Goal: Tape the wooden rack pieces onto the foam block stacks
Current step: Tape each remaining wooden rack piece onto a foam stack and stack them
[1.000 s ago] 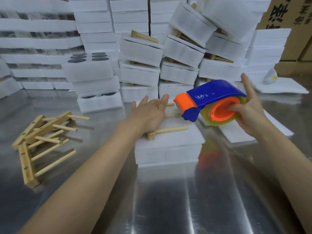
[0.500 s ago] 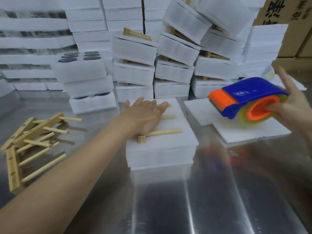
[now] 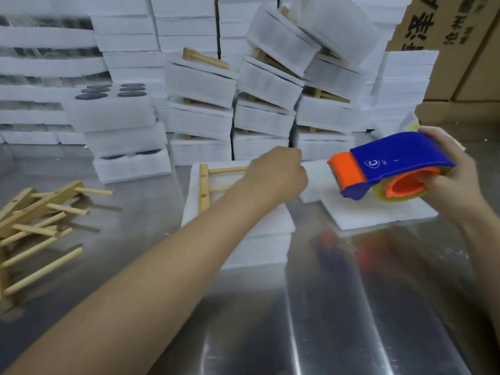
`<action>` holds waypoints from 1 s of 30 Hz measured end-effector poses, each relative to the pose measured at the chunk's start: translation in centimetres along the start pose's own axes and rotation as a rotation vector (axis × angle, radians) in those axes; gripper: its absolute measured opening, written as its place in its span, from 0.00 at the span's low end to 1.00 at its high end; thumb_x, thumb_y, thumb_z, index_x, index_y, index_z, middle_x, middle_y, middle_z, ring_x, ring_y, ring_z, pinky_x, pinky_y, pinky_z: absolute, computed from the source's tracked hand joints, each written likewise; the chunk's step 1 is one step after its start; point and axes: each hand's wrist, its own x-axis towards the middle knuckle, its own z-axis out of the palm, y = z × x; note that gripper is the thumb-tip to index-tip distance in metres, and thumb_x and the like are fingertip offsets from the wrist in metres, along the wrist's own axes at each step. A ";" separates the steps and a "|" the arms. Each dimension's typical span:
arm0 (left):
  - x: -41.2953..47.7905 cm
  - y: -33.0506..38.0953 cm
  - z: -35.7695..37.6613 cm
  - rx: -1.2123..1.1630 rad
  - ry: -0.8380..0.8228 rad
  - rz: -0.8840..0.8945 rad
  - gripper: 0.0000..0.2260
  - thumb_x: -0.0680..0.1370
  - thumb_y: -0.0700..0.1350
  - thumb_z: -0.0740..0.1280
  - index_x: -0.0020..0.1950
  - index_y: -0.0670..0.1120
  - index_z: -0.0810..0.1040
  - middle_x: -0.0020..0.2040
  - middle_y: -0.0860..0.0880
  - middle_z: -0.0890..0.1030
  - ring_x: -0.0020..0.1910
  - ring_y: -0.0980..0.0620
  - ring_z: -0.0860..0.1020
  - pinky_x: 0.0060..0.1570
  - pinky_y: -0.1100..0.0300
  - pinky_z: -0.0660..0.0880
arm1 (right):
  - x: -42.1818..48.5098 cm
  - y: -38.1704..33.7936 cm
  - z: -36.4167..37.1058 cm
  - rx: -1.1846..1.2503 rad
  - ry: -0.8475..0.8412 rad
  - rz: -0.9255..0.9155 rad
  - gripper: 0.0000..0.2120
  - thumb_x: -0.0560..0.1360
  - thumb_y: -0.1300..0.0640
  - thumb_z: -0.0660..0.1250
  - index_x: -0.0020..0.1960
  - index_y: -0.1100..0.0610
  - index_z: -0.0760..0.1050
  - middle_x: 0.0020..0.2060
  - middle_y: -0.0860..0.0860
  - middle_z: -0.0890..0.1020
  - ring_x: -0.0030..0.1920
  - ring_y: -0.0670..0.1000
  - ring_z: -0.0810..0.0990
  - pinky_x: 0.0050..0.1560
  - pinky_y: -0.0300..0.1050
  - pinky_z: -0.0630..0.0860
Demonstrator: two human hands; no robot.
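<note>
Half a second ago your left hand (image 3: pixel 276 177) lay flat, fingers spread, on the wooden rack piece (image 3: pixel 203 186); now its fingers are curled at the far right corner of the foam block stack (image 3: pixel 265 244), over the dowel ends; I cannot tell whether they grip a dowel, the foam edge or nothing. Your right hand (image 3: pixel 443 177) still clamps the tape dispenser (image 3: pixel 392 165), raised just right of your left hand with its orange mouth pointing at that hand; no tape shows on the stack. I judge that the rack is placed and the first strip is about to start; the taping itself is not begun.

Beyond your left hand, a foam tray (image 3: pixel 113 115) carries dark discs (image 3: pixel 108 90) in round recesses. Behind both hands, foam stacks (image 3: pixel 200 85) hold rack pieces between their layers. Above your right hand stand cardboard boxes (image 3: pixel 446 50); their contents are hidden. Left of your left arm, loose racks (image 3: pixel 40 217) lie on the desk (image 3: pixel 270 320).
</note>
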 end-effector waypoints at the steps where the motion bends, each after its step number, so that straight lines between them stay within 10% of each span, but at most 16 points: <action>1: 0.7 0.8 0.6 -0.009 -0.022 -0.005 0.06 0.79 0.42 0.55 0.49 0.44 0.71 0.49 0.46 0.72 0.47 0.45 0.72 0.43 0.57 0.67 | -0.1 -0.1 0.1 -0.001 -0.003 -0.003 0.36 0.65 0.85 0.60 0.67 0.57 0.71 0.51 0.31 0.80 0.54 0.36 0.78 0.51 0.29 0.75; 14: 3.5 0.0 5.0 -0.300 0.007 -0.130 0.14 0.77 0.55 0.64 0.41 0.46 0.80 0.44 0.50 0.82 0.45 0.50 0.79 0.38 0.60 0.69 | -0.7 -0.5 0.1 -0.078 -0.053 0.011 0.35 0.70 0.76 0.64 0.60 0.37 0.73 0.51 0.34 0.81 0.53 0.39 0.79 0.50 0.30 0.76; 30: 2.8 0.3 5.2 -0.190 0.141 0.067 0.07 0.77 0.44 0.63 0.41 0.50 0.79 0.43 0.53 0.81 0.46 0.50 0.77 0.47 0.59 0.68 | -0.7 -3.1 0.9 -0.272 -0.078 -0.115 0.35 0.68 0.78 0.61 0.69 0.51 0.69 0.59 0.48 0.73 0.56 0.36 0.70 0.53 0.28 0.68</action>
